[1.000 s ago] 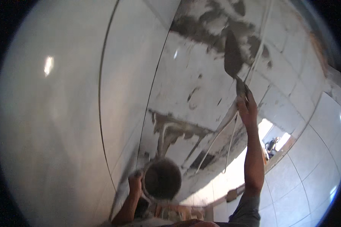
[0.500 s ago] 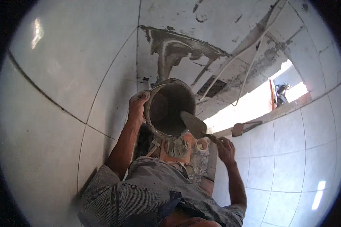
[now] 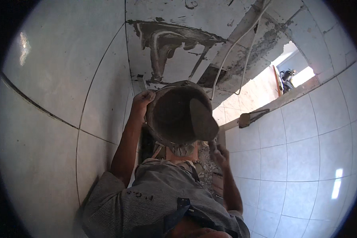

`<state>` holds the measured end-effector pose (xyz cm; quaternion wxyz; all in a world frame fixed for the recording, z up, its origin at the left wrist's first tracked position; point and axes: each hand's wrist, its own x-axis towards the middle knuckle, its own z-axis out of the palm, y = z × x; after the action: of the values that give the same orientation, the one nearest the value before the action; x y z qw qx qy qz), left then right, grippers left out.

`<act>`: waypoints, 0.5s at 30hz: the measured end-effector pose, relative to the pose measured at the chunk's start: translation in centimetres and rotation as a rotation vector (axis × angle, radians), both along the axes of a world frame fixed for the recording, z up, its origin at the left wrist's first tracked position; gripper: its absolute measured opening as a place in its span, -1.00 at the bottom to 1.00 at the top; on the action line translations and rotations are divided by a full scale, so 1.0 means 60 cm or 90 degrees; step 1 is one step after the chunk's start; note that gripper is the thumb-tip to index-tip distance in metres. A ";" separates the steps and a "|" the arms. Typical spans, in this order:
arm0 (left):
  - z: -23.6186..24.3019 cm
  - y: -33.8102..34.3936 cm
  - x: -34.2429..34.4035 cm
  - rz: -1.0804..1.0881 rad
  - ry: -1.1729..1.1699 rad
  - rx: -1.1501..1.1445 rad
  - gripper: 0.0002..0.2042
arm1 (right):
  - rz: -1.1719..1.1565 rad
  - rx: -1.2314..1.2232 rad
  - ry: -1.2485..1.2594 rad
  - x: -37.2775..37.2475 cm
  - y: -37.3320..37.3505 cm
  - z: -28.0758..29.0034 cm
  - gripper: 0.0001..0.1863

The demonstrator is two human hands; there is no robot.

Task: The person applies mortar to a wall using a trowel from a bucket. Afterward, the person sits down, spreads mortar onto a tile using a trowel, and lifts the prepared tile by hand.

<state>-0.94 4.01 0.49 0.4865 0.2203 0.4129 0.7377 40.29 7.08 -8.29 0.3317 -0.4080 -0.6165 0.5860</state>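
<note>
A round, mortar-stained bucket (image 3: 168, 113) is tipped so that its mouth faces me. My left hand (image 3: 142, 104) is closed on its rim at the left side. On the right, my right hand (image 3: 220, 155) grips the handle of a trowel (image 3: 203, 123). The trowel's broad grey blade reaches across the right part of the bucket's mouth. Whether the blade touches the inside of the bucket cannot be told. The bucket's interior is dark, and what lies in it is hard to make out.
Large pale tiles cover the left wall (image 3: 47, 87) and the right-hand surface (image 3: 301, 146). Ahead, grey mortar (image 3: 178, 31) is smeared on a white surface, with a loose white cable (image 3: 230, 49) hanging beside it. A block-shaped tool (image 3: 244, 120) lies by the ledge below a bright opening.
The trowel has moved left and further over the bucket's mouth, its blade now showing broader. My right hand has come in toward the bucket. The whole view has shifted slightly.
</note>
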 end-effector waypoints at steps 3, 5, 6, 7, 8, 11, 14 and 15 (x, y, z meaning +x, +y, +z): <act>-0.015 -0.004 -0.008 -0.016 -0.017 0.022 -0.74 | -0.023 0.039 0.033 0.008 -0.018 -0.033 -0.58; -0.014 -0.003 -0.007 -0.025 -0.035 0.052 -0.77 | -0.059 -0.066 -0.032 0.074 -0.030 -0.033 -0.63; 0.000 -0.004 0.003 -0.019 -0.017 0.022 -0.79 | -0.070 0.014 -0.074 0.102 -0.037 -0.027 -0.63; 0.007 -0.001 0.009 -0.014 0.001 -0.006 -0.81 | -0.081 0.095 -0.114 0.106 -0.038 -0.007 -0.64; 0.000 0.004 0.007 -0.013 0.001 -0.005 -0.81 | -0.079 0.096 -0.114 0.113 -0.036 0.019 -0.64; 0.008 0.021 0.002 -0.117 0.033 0.036 -0.82 | 0.016 0.353 -0.522 0.138 -0.024 0.081 -0.62; 0.049 0.020 0.023 -0.151 0.162 -0.050 -0.73 | 0.078 0.599 -0.505 0.017 -0.016 0.234 -0.62; 0.044 0.031 0.023 -0.157 0.285 -0.034 -0.72 | 0.079 0.618 -0.602 -0.005 -0.012 0.266 -0.62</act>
<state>0.44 5.85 3.14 0.4749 0.4139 0.4998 0.5945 40.01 6.37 7.66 0.1379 -0.3891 -0.9106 0.0192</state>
